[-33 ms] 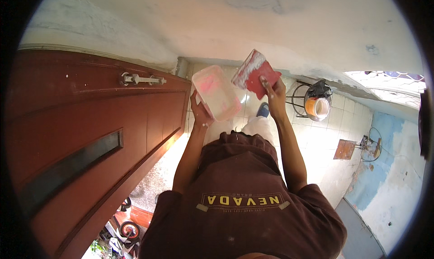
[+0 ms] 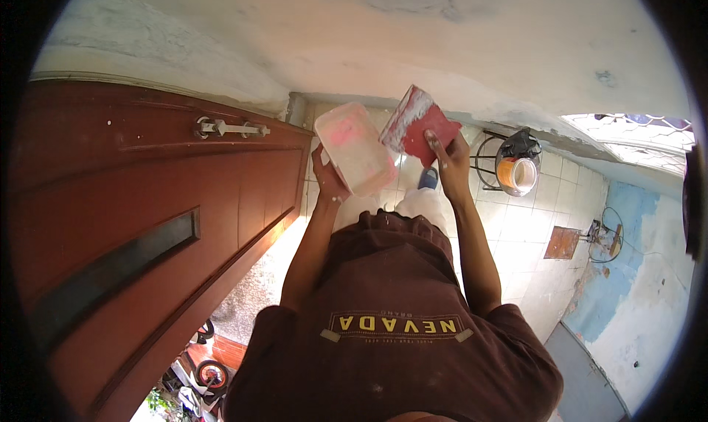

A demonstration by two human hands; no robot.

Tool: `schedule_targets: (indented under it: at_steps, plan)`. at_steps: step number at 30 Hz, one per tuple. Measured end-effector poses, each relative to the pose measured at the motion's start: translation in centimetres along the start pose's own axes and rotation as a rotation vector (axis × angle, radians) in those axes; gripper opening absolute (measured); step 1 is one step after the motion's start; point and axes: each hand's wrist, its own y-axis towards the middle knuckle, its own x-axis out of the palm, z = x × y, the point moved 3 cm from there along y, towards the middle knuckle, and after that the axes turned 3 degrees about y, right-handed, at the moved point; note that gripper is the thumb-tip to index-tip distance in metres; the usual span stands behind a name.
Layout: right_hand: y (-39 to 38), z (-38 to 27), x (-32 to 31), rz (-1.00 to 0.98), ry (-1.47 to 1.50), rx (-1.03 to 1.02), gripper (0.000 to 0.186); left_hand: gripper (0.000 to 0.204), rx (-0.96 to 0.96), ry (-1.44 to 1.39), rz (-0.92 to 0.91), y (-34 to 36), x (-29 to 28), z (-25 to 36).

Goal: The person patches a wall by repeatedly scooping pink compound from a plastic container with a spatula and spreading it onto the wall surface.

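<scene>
My left hand (image 2: pixel 329 177) is closed on the edge of a rectangular, translucent plastic tub (image 2: pixel 361 160). The tub is tilted, with pink and whitish smears on its inside. To its right, my right hand (image 2: pixel 450 157) grips a flat red putty spreader (image 2: pixel 422 127), thumb on the near face and the other fingers mostly hidden behind it. White putty coats the spreader's left edge, which comes close to the tub's right rim. Pale specks dot my fingers.
A reddish-brown door (image 2: pixel 147 223) with a metal handle (image 2: pixel 232 129) stands at the left. Ahead rises a patchy plastered wall (image 2: pixel 479 46). At the right, a stool (image 2: pixel 483 160) bears an orange-and-white bucket (image 2: pixel 518 174) and a black plastic bag (image 2: pixel 521 143). Wheels (image 2: pixel 212 376) show lower left.
The spreader has shifted slightly down and to the right in my right hand. The tub has tilted a little, and both hands keep their hold.
</scene>
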Motion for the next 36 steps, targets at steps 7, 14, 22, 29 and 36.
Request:
schedule_targets:
  at_steps: [7,14,22,29,36]
  plan:
    - [-4.7,-7.8,-4.3,0.056,-0.606,-0.121,0.026,0.079,0.173,0.200,-0.277,4.5,13.6,-5.9]
    - [-1.1,-8.5,-8.9,0.028,-0.762,-0.399,0.026,0.079,0.208,0.297,-0.291,5.0,22.5,-13.2]
    - [0.2,-9.5,-12.6,-0.112,-0.740,-0.357,0.031,0.070,0.348,0.293,-0.248,6.1,22.9,-17.8]
    - [2.2,-9.9,-15.3,-0.167,-0.726,-0.381,0.028,0.080,0.392,0.227,-0.262,6.8,23.6,-20.9]
    - [2.5,-8.2,-20.0,-0.287,-0.966,-0.389,0.033,0.073,0.486,0.257,-0.266,6.8,24.8,-24.8]
